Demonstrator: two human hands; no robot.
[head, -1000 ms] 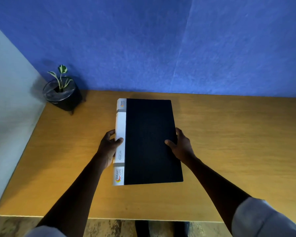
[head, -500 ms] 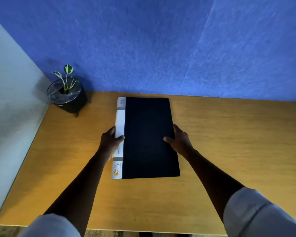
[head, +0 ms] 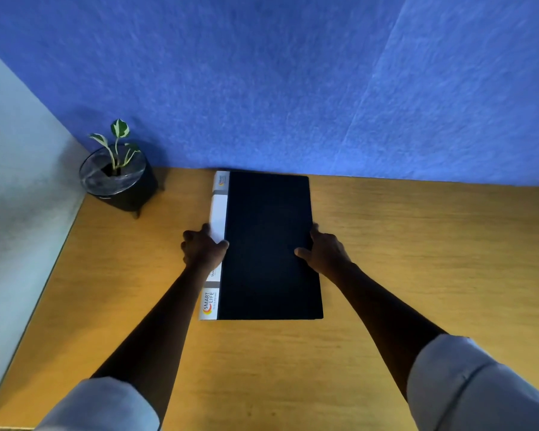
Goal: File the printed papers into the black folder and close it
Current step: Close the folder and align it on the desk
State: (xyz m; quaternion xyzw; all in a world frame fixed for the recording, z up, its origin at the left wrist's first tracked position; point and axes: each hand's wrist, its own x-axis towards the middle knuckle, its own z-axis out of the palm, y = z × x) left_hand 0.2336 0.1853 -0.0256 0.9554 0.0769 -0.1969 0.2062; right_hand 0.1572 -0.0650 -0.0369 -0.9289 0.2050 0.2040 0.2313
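The black folder (head: 269, 244) lies closed and flat on the wooden desk (head: 417, 275), its white labelled spine on the left and its far end against the blue wall. My left hand (head: 203, 248) grips the spine edge about midway along, thumb on the cover. On the opposite long edge my right hand (head: 322, 251) holds the folder, thumb resting on the black cover. No printed papers are visible outside the folder.
A small plant in a black pot (head: 119, 181) stands in the desk's far left corner, left of the folder. A pale wall (head: 13, 197) runs along the desk's left edge and a blue wall (head: 293, 88) along the back.
Both hands have slid the closed folder away from me until its far end meets the blue wall. The grip on both edges is unchanged.
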